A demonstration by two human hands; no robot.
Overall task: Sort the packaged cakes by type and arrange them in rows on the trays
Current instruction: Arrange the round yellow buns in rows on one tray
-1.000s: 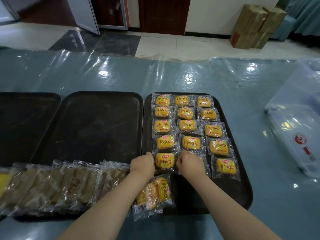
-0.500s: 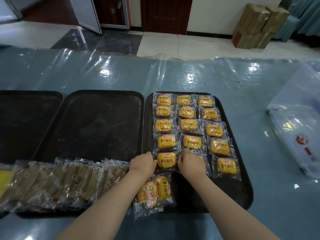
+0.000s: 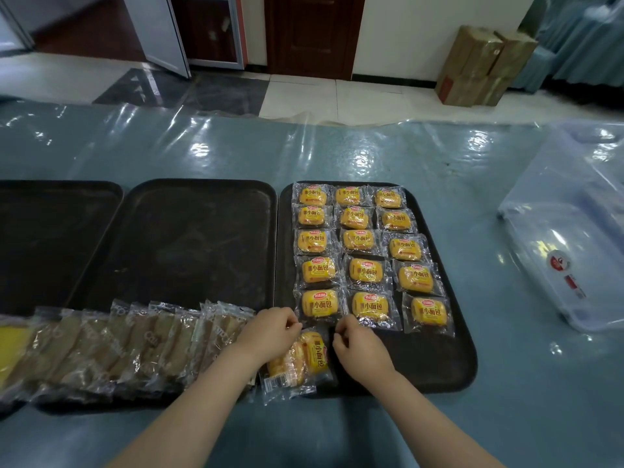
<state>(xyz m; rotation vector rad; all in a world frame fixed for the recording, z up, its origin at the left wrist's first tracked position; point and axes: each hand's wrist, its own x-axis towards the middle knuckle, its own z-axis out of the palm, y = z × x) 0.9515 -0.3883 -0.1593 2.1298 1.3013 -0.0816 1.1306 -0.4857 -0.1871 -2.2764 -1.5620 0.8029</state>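
Yellow cakes (image 3: 366,270) in clear wrappers with red logos, black trays (image 3: 439,366), brown cakes (image 3: 135,346) near left, blue-grey table cover (image 3: 506,417).

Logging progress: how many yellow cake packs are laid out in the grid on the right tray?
15 yellow cake packs, in three columns of five on the right tray. At least two more loose packs lie stacked at its near left edge, between the hands; others may be hidden.

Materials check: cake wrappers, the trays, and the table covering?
Yellow cake wrappers: thin clear plastic film, glossy; it crinkles and glints at the seams. Right tray: dark, matte, scuffed, with rounded corners and a raised rim; looks like moulded plastic, coated metal possible. Table covering: clear soft plastic sheet over a blue-grey top; wrinkles and bright reflections show.
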